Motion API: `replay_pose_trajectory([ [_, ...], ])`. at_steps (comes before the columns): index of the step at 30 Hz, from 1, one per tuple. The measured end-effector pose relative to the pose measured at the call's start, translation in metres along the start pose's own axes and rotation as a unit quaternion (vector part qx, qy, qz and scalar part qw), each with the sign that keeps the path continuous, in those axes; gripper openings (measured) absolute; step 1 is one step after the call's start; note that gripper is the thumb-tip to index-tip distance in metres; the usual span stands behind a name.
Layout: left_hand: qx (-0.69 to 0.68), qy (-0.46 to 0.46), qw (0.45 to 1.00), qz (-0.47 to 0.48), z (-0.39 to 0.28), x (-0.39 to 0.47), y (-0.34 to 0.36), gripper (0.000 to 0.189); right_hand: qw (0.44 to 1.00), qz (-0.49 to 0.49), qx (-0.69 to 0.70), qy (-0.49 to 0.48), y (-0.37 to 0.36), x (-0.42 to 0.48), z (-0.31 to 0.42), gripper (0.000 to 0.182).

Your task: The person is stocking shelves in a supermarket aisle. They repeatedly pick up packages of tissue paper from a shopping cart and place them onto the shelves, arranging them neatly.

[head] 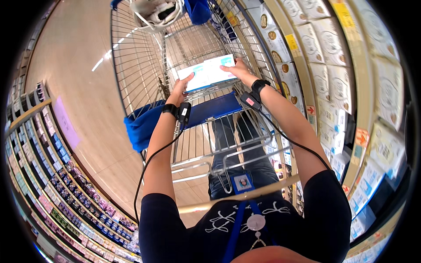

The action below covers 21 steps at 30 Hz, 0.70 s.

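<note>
Two white packs with blue print, side by side, are held level over the wire shopping cart [184, 153]. My left hand [180, 87] grips the outer end of the left white pack [198, 79], thumb on top. The right white pack [219, 69] is pinched at its far end by my right hand [240, 69], with the thumb lying on its upper face. Where the two packs meet, their edges seem to touch. Just nearer to me than the packs is the blue panel [212, 110] of the cart.
A blue cloth [144, 126] hangs over the cart's left side. At the cart's far end are a white bag [156, 16] and a blue bag [197, 11]. Shelves of white packs [329, 46] run close on the right. Stocked shelves [65, 187] stand at left.
</note>
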<state>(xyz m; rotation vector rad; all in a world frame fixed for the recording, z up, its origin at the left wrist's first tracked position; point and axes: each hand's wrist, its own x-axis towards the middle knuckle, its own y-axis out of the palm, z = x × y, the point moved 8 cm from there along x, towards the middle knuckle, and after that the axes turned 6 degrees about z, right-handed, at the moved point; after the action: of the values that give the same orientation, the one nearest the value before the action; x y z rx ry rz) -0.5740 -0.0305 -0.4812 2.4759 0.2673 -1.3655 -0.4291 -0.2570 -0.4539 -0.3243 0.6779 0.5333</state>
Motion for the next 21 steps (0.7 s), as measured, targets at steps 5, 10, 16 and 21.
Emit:
replay_pose_trajectory([
  [5, -0.030, 0.023, 0.999, -0.003, 0.036, 0.079, 0.024, 0.098, 0.996, -0.033, -0.087, -0.016, -0.029, 0.063, -0.086, 0.085],
  [10, -0.095, 0.033, 0.994, -0.034, 0.109, 0.133, -0.017, 0.071, 0.992, 0.034, -0.118, 0.010, 0.020, 0.105, -0.123, 0.079],
  [16, 0.109, -0.020, 0.994, -0.021, 0.115, 0.183, 0.006, 0.061, 0.956, 0.011, -0.287, 0.065, -0.015, 0.109, -0.161, 0.080],
  [21, 0.205, -0.006, 0.978, -0.037, 0.076, 0.160, 0.022, 0.056, 0.888, 0.072, -0.452, 0.047, -0.006, 0.068, -0.116, 0.043],
])
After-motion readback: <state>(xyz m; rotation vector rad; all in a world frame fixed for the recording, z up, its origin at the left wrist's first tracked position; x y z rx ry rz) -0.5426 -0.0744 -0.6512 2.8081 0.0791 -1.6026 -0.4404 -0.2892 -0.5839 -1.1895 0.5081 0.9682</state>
